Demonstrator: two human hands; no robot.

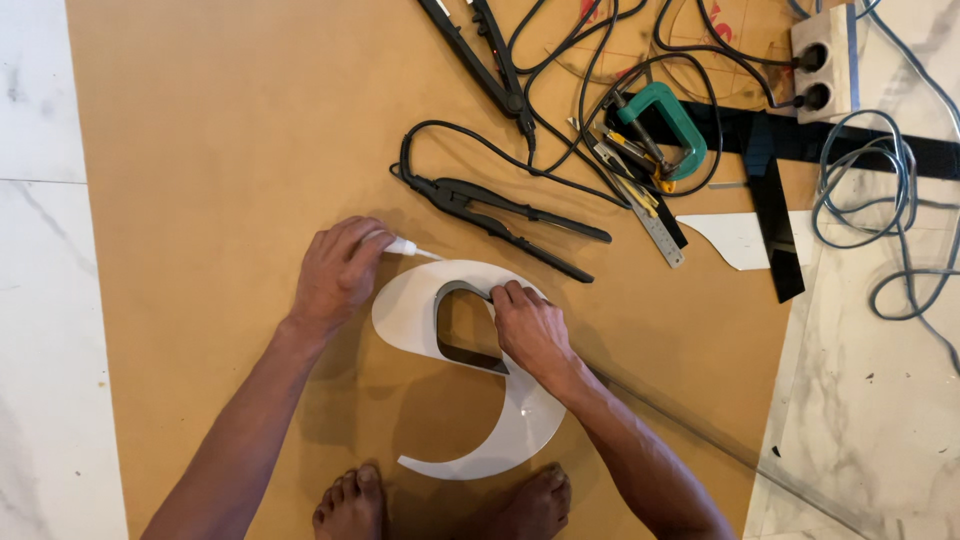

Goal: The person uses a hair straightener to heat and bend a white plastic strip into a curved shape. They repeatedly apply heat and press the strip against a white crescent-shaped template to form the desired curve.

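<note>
A white curved plastic letter piece (pixel 410 315) lies flat on a brown board (pixel 220 140). A thin dark metal strip (pixel 452 293) stands on edge around the letter's inner opening. My left hand (pixel 335 275) grips a small white glue tube (pixel 400 246), its thin nozzle pointing right toward the letter's top edge. My right hand (pixel 530 330) presses on the strip and the letter at the right side of the opening. My bare feet (pixel 350 505) show at the bottom.
Two black long-handled heating tools (pixel 500 215) with cables, a green clamp (pixel 672 125), a steel ruler (pixel 655 225), black strips (pixel 775 230), a white offcut (pixel 735 240) and a power socket block (pixel 825 60) lie at the back right. Marble floor (pixel 870 400) surrounds the board.
</note>
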